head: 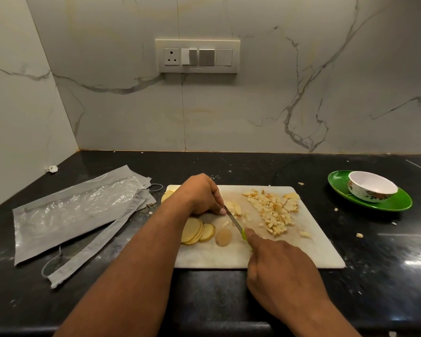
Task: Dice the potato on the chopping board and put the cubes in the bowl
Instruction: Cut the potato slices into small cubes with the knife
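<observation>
My left hand (201, 194) presses with curled fingers on a small stack of potato pieces (235, 208) on the chopping board (265, 251), and my right hand (277, 261) is closed around the green handle of the knife (236, 222), whose blade runs from my right hand up to the fingertips of my left. The first danger is there: the blade passes just beside my left fingertips, and if a wet piece slides under the pressure the edge can reach my finger instead of the potato. The handle is almost hidden under my right hand, so I cannot tell how firm this grip is — a loose one can let the blade twist. Just under my left wrist lie the potato slices (196, 231), not yet cut, and my forearm passes over them; I think it can push them toward the near edge of the board. To the right of the blade, beyond my right hand, is the heap of cubes (274, 210), which reaches the far right part of the board, and some bits already lie off it on the counter (374, 263). The bowl (372, 188) stands well apart to the right on a green plate (399, 205) and looks empty — carrying the cubes so far, I judge, can drop more of them.
</observation>
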Tool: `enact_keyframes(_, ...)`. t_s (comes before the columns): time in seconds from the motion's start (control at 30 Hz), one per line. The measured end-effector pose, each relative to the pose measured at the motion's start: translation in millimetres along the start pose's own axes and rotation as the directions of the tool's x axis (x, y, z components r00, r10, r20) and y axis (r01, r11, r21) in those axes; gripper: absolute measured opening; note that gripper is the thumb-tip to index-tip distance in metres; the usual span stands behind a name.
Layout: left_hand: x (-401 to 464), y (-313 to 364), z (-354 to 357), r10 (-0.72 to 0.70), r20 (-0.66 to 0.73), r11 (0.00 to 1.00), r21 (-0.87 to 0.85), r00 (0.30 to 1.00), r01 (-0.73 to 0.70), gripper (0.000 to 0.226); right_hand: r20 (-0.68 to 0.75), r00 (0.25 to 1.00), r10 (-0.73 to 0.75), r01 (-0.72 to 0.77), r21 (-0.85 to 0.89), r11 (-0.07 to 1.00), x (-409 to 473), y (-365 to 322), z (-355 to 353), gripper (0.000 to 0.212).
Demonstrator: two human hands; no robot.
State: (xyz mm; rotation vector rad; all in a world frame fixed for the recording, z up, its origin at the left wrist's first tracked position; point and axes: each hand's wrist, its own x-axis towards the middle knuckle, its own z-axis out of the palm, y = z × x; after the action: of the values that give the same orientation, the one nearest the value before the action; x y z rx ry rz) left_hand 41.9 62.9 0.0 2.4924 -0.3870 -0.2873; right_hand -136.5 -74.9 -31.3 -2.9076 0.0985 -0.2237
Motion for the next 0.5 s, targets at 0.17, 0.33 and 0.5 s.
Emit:
enact_keyframes(0.17, -1, -5, -2, 0.072, 0.005, 0.997, -0.003, 0.997, -0.072, 0.006, -0.051, 0.997, 0.061, -0.059, 0.057, 0.997, -16, 8, -13, 0.054)
enact_keyframes(0.33, 0, 0, 1, 0.042, -0.269, 0.982, -0.169, 0.962, -0.090, 0.011, -0.143, 0.987, 0.068, -0.057, 0.077, 0.995, 9, 0, -13, 0.058)
enact_keyframes(0.5, 3, -7, -3, 0.011, -0.391, 0.956, -0.266, 0.920, -0.124, 0.022, -0.066, 0.998, -0.015, 0.020, 0.068, 0.998, 37, -30, 1, 0.057)
